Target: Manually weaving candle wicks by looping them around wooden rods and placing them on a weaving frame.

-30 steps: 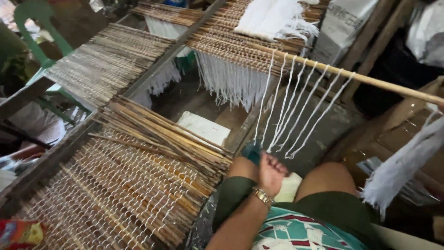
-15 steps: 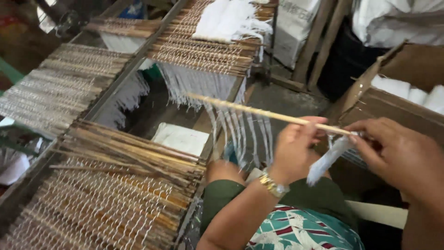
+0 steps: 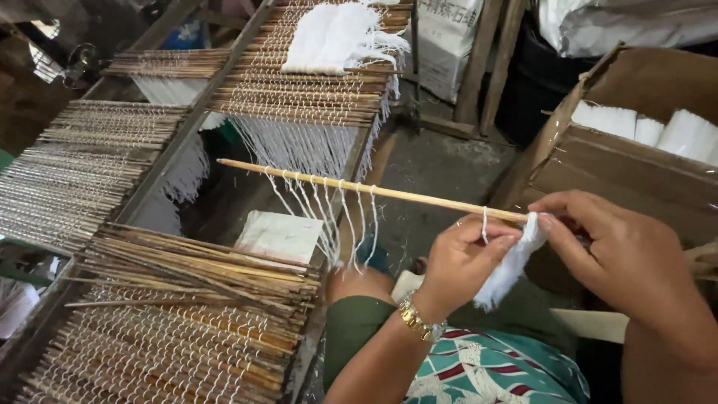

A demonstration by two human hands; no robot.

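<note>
Both hands meet at the right end of the stick [image 3: 374, 191]: left hand [image 3: 464, 258] pinches a white thread bundle [image 3: 512, 265], right hand [image 3: 621, 254] pinches its top. Far right, a cardboard box [image 3: 598, 161] holds white bundles [image 3: 643, 127].

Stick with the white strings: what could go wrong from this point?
The stick is held only at one end, by the left hand and right hand, so its free tip could dip or swing into the strings hanging from the rack. The strings already on it hang loose and might slide or tangle together. The white bundle sits pinched between the fingers and could slip out.
</note>
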